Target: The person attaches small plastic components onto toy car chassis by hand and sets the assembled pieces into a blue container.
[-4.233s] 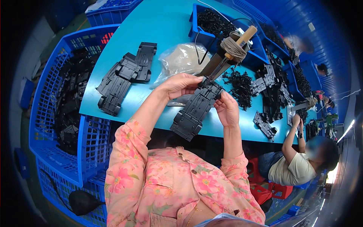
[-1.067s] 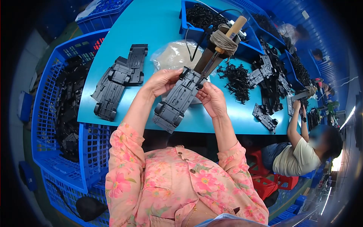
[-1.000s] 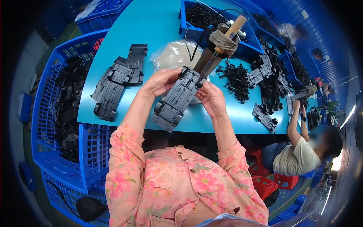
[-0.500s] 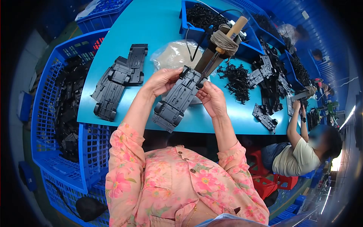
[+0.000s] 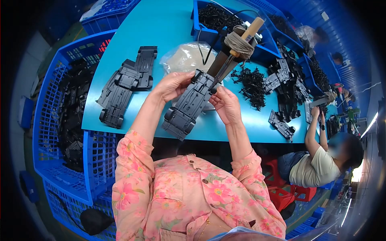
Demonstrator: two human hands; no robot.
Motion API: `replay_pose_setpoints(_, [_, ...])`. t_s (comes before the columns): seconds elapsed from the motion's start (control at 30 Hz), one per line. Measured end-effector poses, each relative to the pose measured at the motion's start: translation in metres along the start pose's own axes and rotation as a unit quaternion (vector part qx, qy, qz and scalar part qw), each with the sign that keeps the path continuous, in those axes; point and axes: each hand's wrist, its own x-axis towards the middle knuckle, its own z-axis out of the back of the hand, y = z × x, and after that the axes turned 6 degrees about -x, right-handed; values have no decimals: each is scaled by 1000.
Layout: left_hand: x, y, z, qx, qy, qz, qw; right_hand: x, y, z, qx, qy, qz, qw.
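Note:
I hold a black plastic toy-car chassis (image 5: 187, 106) tilted above the near edge of the teal table (image 5: 161, 24). My left hand (image 5: 171, 85) grips its upper left side. My right hand (image 5: 226, 104) pinches its upper right edge. The top end of the chassis meets the metal tip of a soldering iron (image 5: 233, 52) with a wooden handle wrapped in cord, which stands slanted on the table.
Finished chassis parts (image 5: 122, 86) lie on the table's left, a plastic bag (image 5: 185, 57) behind my hands, small black parts (image 5: 252, 85) to the right. Blue bins (image 5: 215, 18) hold more parts. A blue crate (image 5: 60, 108) stands left. A seated co-worker (image 5: 321, 160) works at right.
Since 4.2 s ago the chassis and both hands have risen and shifted left against the iron's tip. Over the last second nothing visibly moves.

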Motion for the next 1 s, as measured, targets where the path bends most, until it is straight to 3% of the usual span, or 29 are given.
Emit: replay_pose_setpoints(1.0, [-1, 0, 3, -5, 7, 4, 1000, -1, 1, -1, -23, -3, 13, 1000])
